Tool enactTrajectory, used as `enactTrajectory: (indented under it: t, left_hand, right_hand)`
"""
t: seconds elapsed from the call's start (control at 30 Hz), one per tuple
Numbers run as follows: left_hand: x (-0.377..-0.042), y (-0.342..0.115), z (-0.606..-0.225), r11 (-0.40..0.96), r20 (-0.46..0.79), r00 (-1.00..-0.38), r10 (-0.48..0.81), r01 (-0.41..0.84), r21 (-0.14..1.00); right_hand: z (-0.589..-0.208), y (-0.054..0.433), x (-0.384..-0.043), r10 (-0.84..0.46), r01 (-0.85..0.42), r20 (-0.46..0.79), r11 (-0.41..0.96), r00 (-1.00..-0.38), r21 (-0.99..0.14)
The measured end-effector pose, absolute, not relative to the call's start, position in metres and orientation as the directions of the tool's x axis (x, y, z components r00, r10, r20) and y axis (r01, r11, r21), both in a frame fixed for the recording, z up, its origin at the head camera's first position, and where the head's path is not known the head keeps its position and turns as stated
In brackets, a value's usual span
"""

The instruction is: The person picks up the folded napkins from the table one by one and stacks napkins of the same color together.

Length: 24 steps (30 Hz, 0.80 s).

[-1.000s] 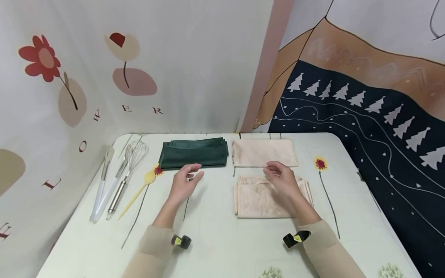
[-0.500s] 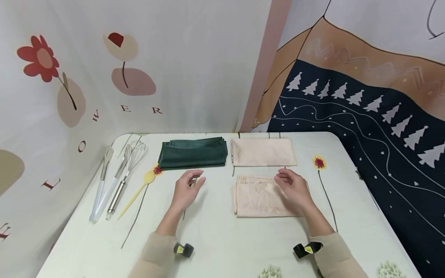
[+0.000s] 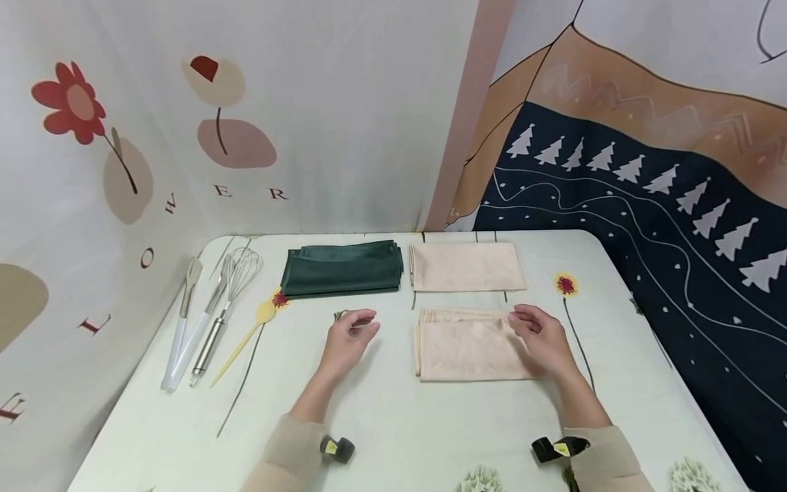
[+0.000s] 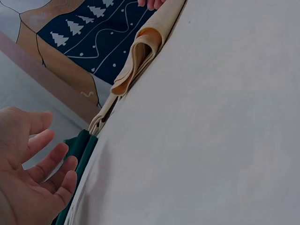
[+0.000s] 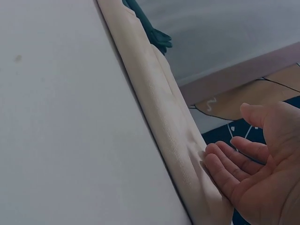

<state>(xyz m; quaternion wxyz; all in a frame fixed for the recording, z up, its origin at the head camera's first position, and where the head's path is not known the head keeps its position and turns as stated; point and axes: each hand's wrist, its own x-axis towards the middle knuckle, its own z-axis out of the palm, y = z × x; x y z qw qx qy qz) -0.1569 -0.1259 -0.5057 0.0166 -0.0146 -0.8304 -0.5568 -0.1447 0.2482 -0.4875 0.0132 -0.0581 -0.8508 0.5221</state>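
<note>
My left hand [image 3: 349, 344] hovers over the table left of the near folded pale pink cloth [image 3: 473, 350], fingers loosely bent and nothing in them. In the left wrist view the left hand [image 4: 35, 168] shows its fingers spread apart. My right hand [image 3: 546, 339] is over the right end of that near cloth, fingers relaxed and holding nothing. The right wrist view has the right hand [image 5: 262, 168] with fingertips right at the cloth's edge [image 5: 159, 136]. Behind lie a second folded pink cloth [image 3: 467, 267] and a folded dark green cloth [image 3: 343, 270].
On the left side of the white table [image 3: 381, 437] lie a whisk [image 3: 216, 335], a yellow spoon [image 3: 249, 335] and two utensils with pale handles, one a brush-like tool [image 3: 184, 311]. Printed curtains [image 3: 344, 123] hang behind the table.
Both hands have drawn back toward the person; both have also shifted right. The right hand has moved off the middle of the near pink cloth to its right end. The cloths look unmoved.
</note>
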Motion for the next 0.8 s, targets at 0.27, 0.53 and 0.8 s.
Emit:
enactTrajectory:
  t: [0.27,0.53,0.8]
  left_hand:
    - [-0.157,-0.109,-0.513,0.367,0.024,-0.996,0.084,0.053,0.929]
    - [-0.160,-0.091,-0.511,0.397,-0.006,-0.978,0.207,0.079,0.914]
    - [-0.166,-0.075,-0.511,0.376,-0.018,-0.966,0.259,0.083,0.923]
  right_hand:
    - [-0.483,0.257,-0.143,0.188,0.114,-0.042,0.390,-0.981,-0.914]
    - [-0.485,0.270,-0.143,0.240,0.173,-0.090,0.356,-0.967,-0.918]
    - [-0.492,0.278,-0.142,0.273,0.213,-0.080,0.501,-0.959,-0.839]
